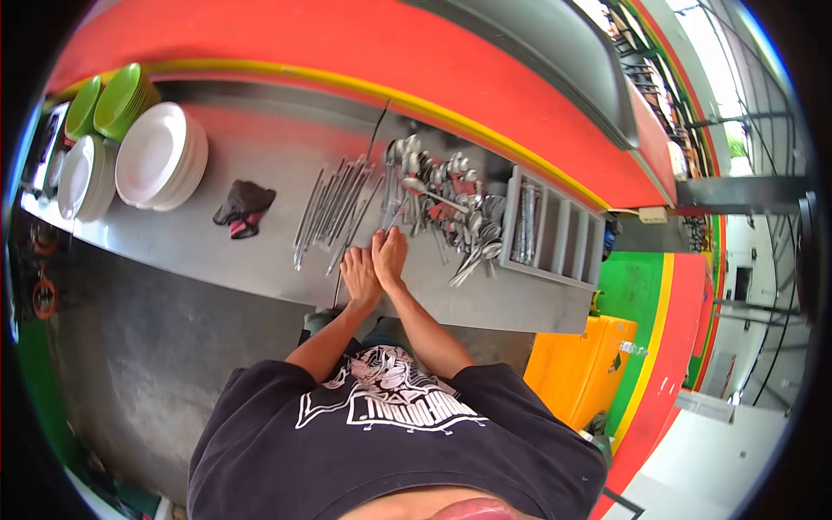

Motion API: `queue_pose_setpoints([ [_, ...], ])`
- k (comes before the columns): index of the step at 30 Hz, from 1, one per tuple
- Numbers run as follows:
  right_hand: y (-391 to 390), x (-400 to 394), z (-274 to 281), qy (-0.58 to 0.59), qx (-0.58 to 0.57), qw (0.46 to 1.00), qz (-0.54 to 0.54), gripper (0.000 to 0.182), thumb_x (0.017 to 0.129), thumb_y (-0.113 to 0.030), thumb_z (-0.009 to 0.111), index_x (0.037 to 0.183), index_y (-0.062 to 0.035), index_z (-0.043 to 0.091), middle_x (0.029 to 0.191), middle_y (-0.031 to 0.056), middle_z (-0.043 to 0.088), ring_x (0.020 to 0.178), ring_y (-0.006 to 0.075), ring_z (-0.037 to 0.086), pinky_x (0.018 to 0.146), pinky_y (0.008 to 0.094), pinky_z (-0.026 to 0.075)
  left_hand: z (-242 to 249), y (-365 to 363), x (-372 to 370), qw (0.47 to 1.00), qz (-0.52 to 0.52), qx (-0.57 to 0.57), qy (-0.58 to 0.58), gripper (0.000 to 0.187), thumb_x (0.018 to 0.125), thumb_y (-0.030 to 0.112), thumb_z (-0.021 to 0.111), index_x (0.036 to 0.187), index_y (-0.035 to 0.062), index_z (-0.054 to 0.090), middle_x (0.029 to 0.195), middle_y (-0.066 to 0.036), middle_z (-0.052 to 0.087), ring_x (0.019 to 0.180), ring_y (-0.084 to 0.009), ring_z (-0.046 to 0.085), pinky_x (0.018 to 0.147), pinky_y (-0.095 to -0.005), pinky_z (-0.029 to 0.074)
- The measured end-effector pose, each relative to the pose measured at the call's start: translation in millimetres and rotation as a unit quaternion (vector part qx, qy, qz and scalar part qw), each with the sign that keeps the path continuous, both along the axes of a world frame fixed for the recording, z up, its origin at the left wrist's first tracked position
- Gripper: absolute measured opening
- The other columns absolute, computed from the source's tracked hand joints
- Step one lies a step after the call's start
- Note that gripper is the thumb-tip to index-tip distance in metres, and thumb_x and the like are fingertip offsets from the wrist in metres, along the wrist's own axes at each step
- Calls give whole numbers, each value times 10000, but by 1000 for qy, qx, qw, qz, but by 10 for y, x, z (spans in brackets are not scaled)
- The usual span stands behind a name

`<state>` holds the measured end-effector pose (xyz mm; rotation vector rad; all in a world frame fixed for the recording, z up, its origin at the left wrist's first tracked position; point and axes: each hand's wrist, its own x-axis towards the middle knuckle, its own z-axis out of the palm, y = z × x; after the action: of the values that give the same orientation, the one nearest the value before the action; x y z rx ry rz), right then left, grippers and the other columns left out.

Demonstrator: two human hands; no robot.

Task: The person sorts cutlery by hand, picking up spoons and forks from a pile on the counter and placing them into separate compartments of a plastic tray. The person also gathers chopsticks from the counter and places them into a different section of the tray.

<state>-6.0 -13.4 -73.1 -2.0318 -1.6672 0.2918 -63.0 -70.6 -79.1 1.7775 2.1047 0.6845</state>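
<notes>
My left hand point(360, 274) is closed low over the steel counter, near the front edge, its fingers curled and their contents hidden. Right beside it, my right hand point(390, 254) is closed too, and a thin shiny strip shows past its fingertips, too blurred to name. Just beyond my hands to the left lies a row of long slim metal cutlery point(334, 204), laid side by side. A loose heap of spoons and other cutlery point(442, 195) spreads beyond them to the right.
A grey compartment tray point(562, 230) at the right has cutlery in its left slot. A dark crumpled cloth point(245, 206) lies left on the steel counter point(286, 143). White plates point(156, 156) and green bowls point(121, 100) are stacked farther left. A red ledge point(347, 43) runs along the back.
</notes>
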Motion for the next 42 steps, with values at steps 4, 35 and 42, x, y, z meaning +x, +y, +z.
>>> queue_pose_setpoints([
  [4, 153, 89, 407, 150, -69, 986, -13, 282, 1000, -281, 449, 1000, -4, 505, 715, 272, 636, 675, 468, 632, 560, 557, 482, 171, 124, 98, 988, -52, -71, -127, 343, 829, 306, 637, 1052, 66, 535, 870, -129, 618, 860, -334, 591, 716, -488, 407],
  [35, 625, 3774, 631, -9, 191, 981, -7, 207, 913, -162, 574, 1032, 7, 575, 1101, 218, 556, 1120, 418, 510, 969, 480, 432, 686, 695, 3545, 988, -152, 10, -41, 823, 903, 315, 554, 1537, 8, 127, 1609, -185, 113, 1496, -372, 27, 1180, -511, 75],
  [42, 684, 3798, 312, 100, 110, 988, 44, 597, 974, -197, 480, 1488, 8, 257, 1545, 257, 231, 1427, 469, 195, 1179, 480, 242, 738, 739, 3428, 979, -199, 39, 30, 810, 875, 272, 550, 1546, 45, 158, 1617, -163, 104, 1484, -359, 126, 1168, -477, 188],
])
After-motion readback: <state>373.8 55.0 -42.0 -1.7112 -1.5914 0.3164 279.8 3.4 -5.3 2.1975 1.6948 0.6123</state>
